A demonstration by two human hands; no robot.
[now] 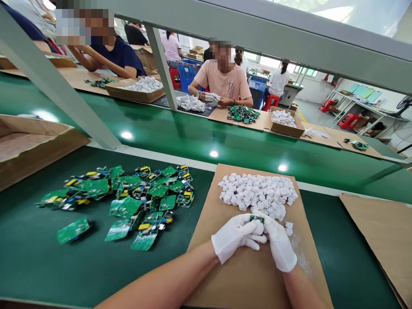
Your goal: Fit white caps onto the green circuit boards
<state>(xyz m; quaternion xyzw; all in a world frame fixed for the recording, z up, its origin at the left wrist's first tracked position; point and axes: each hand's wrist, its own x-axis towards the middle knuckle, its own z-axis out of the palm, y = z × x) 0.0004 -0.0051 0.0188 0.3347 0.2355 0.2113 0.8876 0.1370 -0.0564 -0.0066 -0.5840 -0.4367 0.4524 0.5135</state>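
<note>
You are holding both gloved hands together over the cardboard sheet (244, 274) on the green worktop (38, 266). Your left hand (236, 241) and your right hand (279, 245) are meeting around one small green circuit board (256, 219), and the fingers of both are curling in and clamping on it; a bit of white beneath it may be a plastic shell, but the gloves are hiding too much to be sure. Only the board's top edge is peeking out between your fingertips.

Just beyond your hands, the heap of white plastic shells (257, 195) is sitting on the far half of the same cardboard. To your left, well apart from the cardboard, loose green boards (128, 201) are lying scattered on the worktop. Across the belt (193, 137), other people are working with the same parts.

By the look of it, you are pressing a board into a shell, about midway through one piece. The next move is probably calling for even pressure from both thumbs and a board sitting square, since a tilted one could jam or bend.
</note>
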